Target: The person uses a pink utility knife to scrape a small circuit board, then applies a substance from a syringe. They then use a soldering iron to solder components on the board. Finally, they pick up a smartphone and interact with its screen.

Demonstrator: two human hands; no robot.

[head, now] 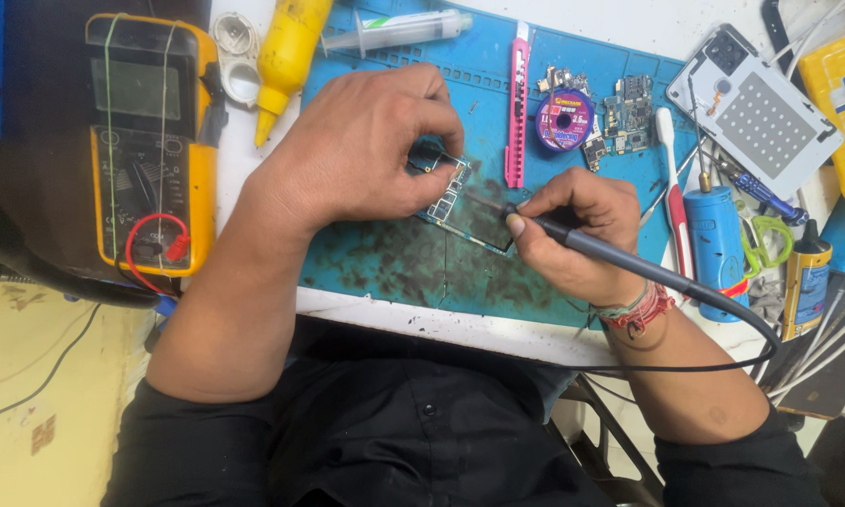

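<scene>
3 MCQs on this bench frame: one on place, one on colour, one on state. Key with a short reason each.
1. Where does the yellow multimeter lie?
A. left of the blue mat
B. on the mat
C. right of the mat

2. What colour is the utility knife?
A. green
B. pink
C. black

3. What does the right hand do with the soldering iron?
A. leaves it lying on the mat
B. grips it, tip towards the circuit board
C. holds it up, away from the board

Key: 1 A, it lies off the mat's left edge. 2 B, its body is pink. 3 B, fingers wrap the handle while the left hand pinches the board.
</scene>
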